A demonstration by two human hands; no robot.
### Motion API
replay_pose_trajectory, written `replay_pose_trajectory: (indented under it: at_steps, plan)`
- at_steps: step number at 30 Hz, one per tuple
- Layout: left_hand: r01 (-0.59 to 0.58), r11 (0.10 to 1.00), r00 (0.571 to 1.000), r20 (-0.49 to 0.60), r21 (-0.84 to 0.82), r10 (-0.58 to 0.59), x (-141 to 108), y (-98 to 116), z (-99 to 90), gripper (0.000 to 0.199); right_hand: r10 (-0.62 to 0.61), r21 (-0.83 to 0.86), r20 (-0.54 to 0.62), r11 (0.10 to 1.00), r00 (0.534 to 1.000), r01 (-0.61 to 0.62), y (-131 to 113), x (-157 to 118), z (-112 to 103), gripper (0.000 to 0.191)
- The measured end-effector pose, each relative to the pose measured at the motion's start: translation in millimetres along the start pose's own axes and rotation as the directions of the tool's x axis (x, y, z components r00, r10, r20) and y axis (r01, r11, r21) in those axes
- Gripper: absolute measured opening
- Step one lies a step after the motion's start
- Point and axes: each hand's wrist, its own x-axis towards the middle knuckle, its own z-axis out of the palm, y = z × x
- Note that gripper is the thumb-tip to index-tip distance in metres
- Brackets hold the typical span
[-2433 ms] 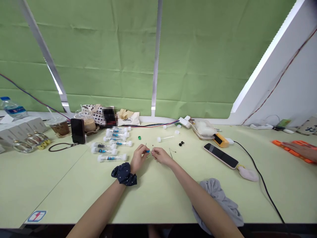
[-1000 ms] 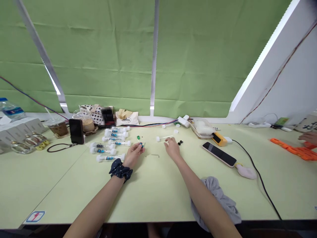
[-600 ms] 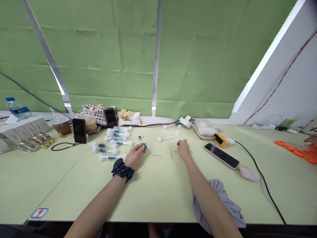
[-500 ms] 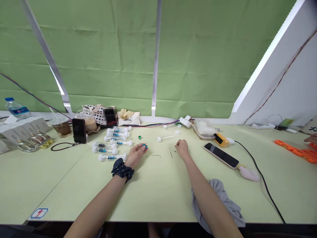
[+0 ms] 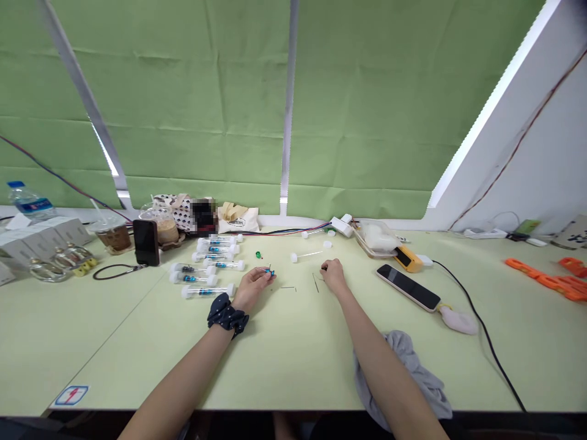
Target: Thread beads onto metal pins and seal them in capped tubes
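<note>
My left hand (image 5: 251, 287) is closed in a pinch on a small blue metal part (image 5: 269, 272), held just above the table. A thin pin-like piece sticks up from the part. My right hand (image 5: 334, 276) rests on the table with its fingers bent together; what they hold, if anything, is too small to make out. Beside its fingertips lies a thin dark hex key (image 5: 315, 282). Another L-shaped hex key (image 5: 288, 287) lies between my hands. Beyond my left hand sits a small green piece (image 5: 258, 254). An uncapped clear tube (image 5: 308, 255) lies farther back.
Several capped clear tubes (image 5: 208, 291) with blue parts inside lie left of my left hand. A phone (image 5: 408, 287) and a yellow device (image 5: 409, 259) are on the right. Grey cloth (image 5: 403, 360) lies under my right forearm. Orange parts (image 5: 545, 281) sit far right.
My right hand has shifted slightly left, its fingertips curling in near the hex key. My left hand stays almost in place with the blue part. The other person's hand at far right has left view.
</note>
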Motion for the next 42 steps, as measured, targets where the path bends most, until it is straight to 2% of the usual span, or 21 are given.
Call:
replay_pose_trajectory:
  at_steps: [6,8,9,11,12,14,19,28,34,38,42]
  plan:
    - [0.004,1.0,1.0,0.026,-0.028,-0.003,-2,2,1.4,0.032,-0.082,0.078,0.067,0.994,0.994,0.076,-11,-4,-2,0.01]
    - [0.011,1.0,1.0,0.03,-0.024,-0.011,-3,3,2.2,0.033,-0.141,0.196,0.113,0.974,0.983,0.117,-24,-10,0,0.009]
    - [0.013,1.0,1.0,0.029,-0.016,-0.013,-3,3,2.4,0.033,-0.19,0.345,0.16,0.93,0.969,0.125,-32,-14,2,0.01]
    - [0.015,1.0,1.0,0.024,0.011,-0.015,-3,3,2.4,0.034,-0.309,0.635,0.266,0.769,0.913,0.075,-49,-24,5,0.019]
    - [0.013,1.0,1.0,0.02,0.025,-0.014,-3,3,2.1,0.035,-0.356,0.712,0.283,0.7,0.891,0.053,-57,-29,8,0.022]
    - [0.007,0.999,1.0,0.018,0.045,-0.007,-3,1,1.4,0.035,-0.42,0.781,0.28,0.622,0.863,0.05,-71,-39,11,0.026]
    - [-0.01,0.998,1.0,0.021,0.055,0.009,-2,0,1.1,0.036,-0.467,0.81,0.254,0.582,0.847,0.078,-82,-50,16,0.03]
    - [0.007,0.999,0.999,0.052,0.045,-0.009,-4,1,2.3,0.03,-0.453,0.807,0.229,0.583,0.862,0.092,-83,-51,18,0.029]
    - [-0.034,0.996,0.999,0.038,0.087,0.031,-5,3,5.5,0.031,-0.405,0.824,0.331,0.564,0.852,-0.051,-85,-54,14,0.034]
    - [-0.085,0.984,0.996,0.031,0.154,0.081,-4,3,5.5,0.028,-0.361,0.842,0.339,0.529,0.869,-0.109,-86,-55,15,0.034]
    - [-0.112,0.978,0.994,0.038,0.175,0.107,-2,1,2.5,0.027,-0.353,0.85,0.369,0.502,0.86,-0.159,-86,-56,15,0.033]
